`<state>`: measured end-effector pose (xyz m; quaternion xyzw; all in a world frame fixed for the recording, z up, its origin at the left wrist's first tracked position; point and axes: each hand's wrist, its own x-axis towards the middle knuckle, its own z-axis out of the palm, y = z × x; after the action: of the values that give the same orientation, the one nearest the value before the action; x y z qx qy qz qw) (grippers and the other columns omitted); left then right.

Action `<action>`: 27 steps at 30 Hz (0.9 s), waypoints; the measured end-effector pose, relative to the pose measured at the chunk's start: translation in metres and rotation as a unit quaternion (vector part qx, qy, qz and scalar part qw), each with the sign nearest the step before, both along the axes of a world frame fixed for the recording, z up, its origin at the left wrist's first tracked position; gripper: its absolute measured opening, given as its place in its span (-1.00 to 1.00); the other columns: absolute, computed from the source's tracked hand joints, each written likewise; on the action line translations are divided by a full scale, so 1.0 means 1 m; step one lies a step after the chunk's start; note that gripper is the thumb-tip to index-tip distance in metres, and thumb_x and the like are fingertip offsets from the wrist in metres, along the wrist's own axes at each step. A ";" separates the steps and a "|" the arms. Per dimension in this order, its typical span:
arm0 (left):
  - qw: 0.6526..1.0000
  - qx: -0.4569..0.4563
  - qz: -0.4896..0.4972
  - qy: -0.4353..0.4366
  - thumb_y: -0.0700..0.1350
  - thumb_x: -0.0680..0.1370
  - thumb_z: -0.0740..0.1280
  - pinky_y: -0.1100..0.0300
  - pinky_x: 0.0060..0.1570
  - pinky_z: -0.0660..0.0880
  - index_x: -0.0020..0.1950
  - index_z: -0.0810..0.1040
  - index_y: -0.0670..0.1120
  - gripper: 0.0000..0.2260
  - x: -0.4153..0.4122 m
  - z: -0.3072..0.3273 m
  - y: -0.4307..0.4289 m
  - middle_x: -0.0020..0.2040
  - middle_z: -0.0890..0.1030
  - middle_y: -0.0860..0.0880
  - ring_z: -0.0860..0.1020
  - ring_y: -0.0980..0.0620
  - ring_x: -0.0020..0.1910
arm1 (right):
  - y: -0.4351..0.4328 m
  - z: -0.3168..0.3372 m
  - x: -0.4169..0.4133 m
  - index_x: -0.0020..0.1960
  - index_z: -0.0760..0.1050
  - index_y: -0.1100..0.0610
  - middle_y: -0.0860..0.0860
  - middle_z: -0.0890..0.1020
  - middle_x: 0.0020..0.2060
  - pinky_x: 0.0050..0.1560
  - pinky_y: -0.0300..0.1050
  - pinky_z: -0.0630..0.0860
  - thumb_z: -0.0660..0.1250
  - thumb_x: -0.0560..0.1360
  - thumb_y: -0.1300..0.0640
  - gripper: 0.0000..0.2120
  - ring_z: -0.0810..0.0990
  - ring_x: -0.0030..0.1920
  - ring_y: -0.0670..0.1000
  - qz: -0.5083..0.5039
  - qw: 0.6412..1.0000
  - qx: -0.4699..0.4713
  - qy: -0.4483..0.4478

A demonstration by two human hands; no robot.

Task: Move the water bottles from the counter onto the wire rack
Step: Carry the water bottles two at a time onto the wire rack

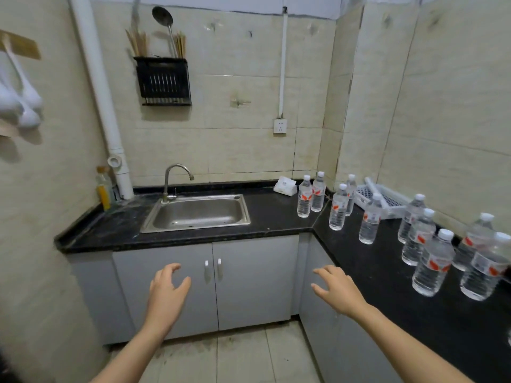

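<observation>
I count ten bottles (370, 220), all upright on the black L-shaped desk (271, 217). They are capped white, red-labelled and filled with clear water. Two stand in the corner beside a tissue pack (284, 186), and the rest trail along the right wing toward me. A white basket (362, 195) behind them holds a long white piece. On the back wall a black caddy (163, 81) carries chopsticks and a ladle. At the left end an oil bottle (103, 192) shows yellow liquid low down.

A steel sink (154, 217) with a tap sits in the desk, over grey cabinet doors (249, 283). The walls are tiled.

My left hand (168, 286) and right hand (336, 288) hover before the doors, fingers loose and spread, gripping nothing.

The nearest bottle runs into the right edge. A pale scrap lower on that edge is too cropped to name.
</observation>
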<state>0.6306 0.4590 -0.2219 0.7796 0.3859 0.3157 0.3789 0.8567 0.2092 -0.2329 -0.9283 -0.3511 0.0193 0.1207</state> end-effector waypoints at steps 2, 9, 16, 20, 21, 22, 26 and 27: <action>1.000 -0.005 -0.001 -0.006 -0.23 0.50 0.29 -0.07 0.27 0.32 0.25 0.43 -0.21 -0.68 0.024 -0.002 0.023 0.28 0.43 -0.22 0.40 -0.19 0.27 | 0.026 -0.001 0.025 0.40 0.27 0.05 0.02 0.38 0.34 0.31 -0.06 0.26 0.13 0.56 -0.06 -0.56 0.30 0.37 0.03 0.002 1.000 0.006 0.004; 0.999 -0.053 -0.012 0.008 -0.23 0.51 0.28 -0.08 0.27 0.31 0.27 0.41 -0.22 -0.67 0.105 -0.024 0.105 0.28 0.42 -0.24 0.39 -0.20 0.28 | 0.103 -0.014 0.095 0.39 0.29 0.04 0.02 0.38 0.33 0.33 -0.07 0.28 0.14 0.55 -0.07 -0.56 0.31 0.35 0.04 -0.008 1.000 -0.020 0.023; 0.995 -0.051 -0.080 -0.024 -0.25 0.48 0.31 -0.07 0.23 0.36 0.24 0.45 -0.24 -0.67 0.225 -0.028 0.212 0.23 0.48 -0.26 0.44 -0.21 0.23 | 0.178 -0.012 0.174 0.39 0.28 0.04 0.02 0.37 0.34 0.33 -0.09 0.28 0.17 0.54 -0.05 -0.55 0.30 0.36 0.03 -0.074 0.997 -0.003 0.018; 0.987 -0.070 -0.145 -0.024 -0.23 0.50 0.29 -0.06 0.26 0.35 0.27 0.41 -0.23 -0.65 0.297 -0.019 0.264 0.28 0.45 -0.24 0.43 -0.19 0.25 | 0.208 0.003 0.211 0.39 0.29 0.04 0.01 0.39 0.31 0.31 -0.10 0.32 0.18 0.53 -0.04 -0.55 0.34 0.32 0.02 -0.139 0.990 0.008 0.018; 0.984 -0.072 -0.161 -0.029 -0.23 0.50 0.29 -0.06 0.26 0.35 0.27 0.41 -0.23 -0.65 0.317 -0.018 0.275 0.28 0.44 -0.23 0.43 -0.19 0.26 | 0.214 0.005 0.219 0.39 0.30 0.04 0.01 0.40 0.30 0.30 -0.11 0.33 0.18 0.53 -0.04 -0.55 0.35 0.30 0.01 -0.154 0.988 0.012 0.013; 0.981 -0.075 -0.176 -0.035 -0.23 0.50 0.29 -0.05 0.25 0.35 0.27 0.41 -0.22 -0.66 0.336 -0.018 0.282 0.29 0.44 -0.22 0.43 -0.18 0.26 | 0.218 0.005 0.225 0.38 0.30 0.04 0.00 0.41 0.29 0.29 -0.12 0.33 0.18 0.53 -0.04 -0.56 0.35 0.29 0.01 -0.170 0.985 0.018 0.013; 0.967 -0.108 -0.233 -0.003 -0.26 0.48 0.30 -0.01 0.17 0.38 0.22 0.45 -0.24 -0.69 0.397 -0.046 0.276 0.21 0.47 -0.22 0.48 -0.19 0.15 | 0.216 -0.015 0.232 0.39 0.29 0.03 0.00 0.39 0.30 0.30 -0.12 0.32 0.18 0.52 -0.05 -0.54 0.36 0.29 0.01 -0.224 0.974 -0.012 0.045; 0.960 -0.123 -0.251 0.007 -0.27 0.47 0.31 -0.02 0.18 0.40 0.21 0.46 -0.25 -0.69 0.409 -0.057 0.269 0.20 0.49 -0.23 0.50 -0.20 0.14 | 0.211 -0.021 0.233 0.39 0.28 0.03 0.00 0.39 0.30 0.31 -0.11 0.32 0.18 0.52 -0.05 -0.54 0.36 0.29 0.01 -0.237 0.970 -0.022 0.055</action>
<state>1.0396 0.7280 -0.2794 0.8010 0.2164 0.1547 0.5363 1.0896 0.4206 -0.2537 -0.9849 -0.1137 0.0489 0.1207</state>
